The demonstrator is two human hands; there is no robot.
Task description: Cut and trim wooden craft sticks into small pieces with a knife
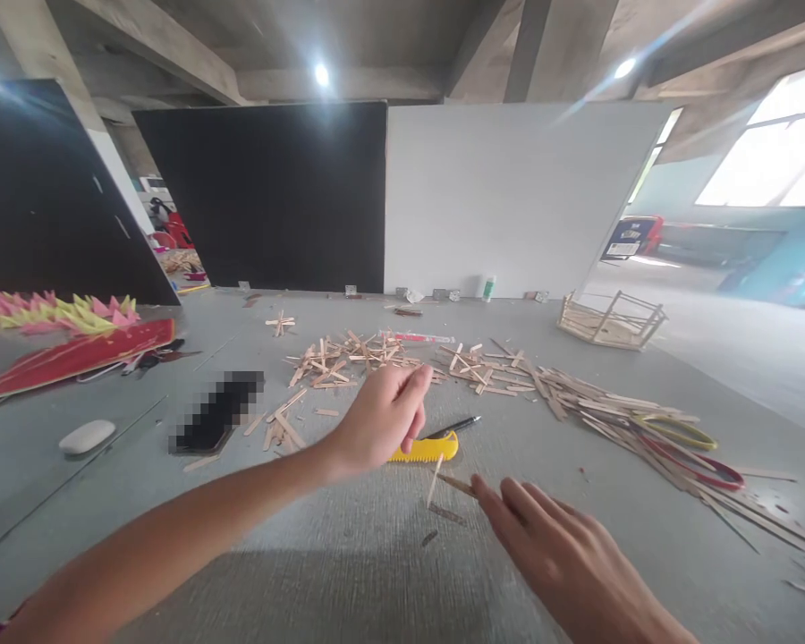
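Observation:
My left hand (pixel 387 413) is closed, the thumb over the curled fingers, above a yellow utility knife (pixel 443 446); what it pinches, if anything, is hidden. Lower right, my right hand (pixel 550 537) grips a thin wooden stick (pixel 456 485) between thumb and fingers, pointing left. A short pale strip (pixel 436 481) is at that stick's far end; whether they are joined I cannot tell. Just below lie a flat wooden piece (pixel 447 513) and a small dark sliver (pixel 430 538). Behind the knife lies a black pen (pixel 460 427).
Short wooden sticks (pixel 322 362) are scattered ahead. Long strips (pixel 610 416) with yellow and red bands lie right, near a small stick frame (pixel 614 324). On the left are a phone (pixel 218 416), a white oval object (pixel 87 436) and a red item (pixel 87 353). Boards (pixel 510 197) stand behind.

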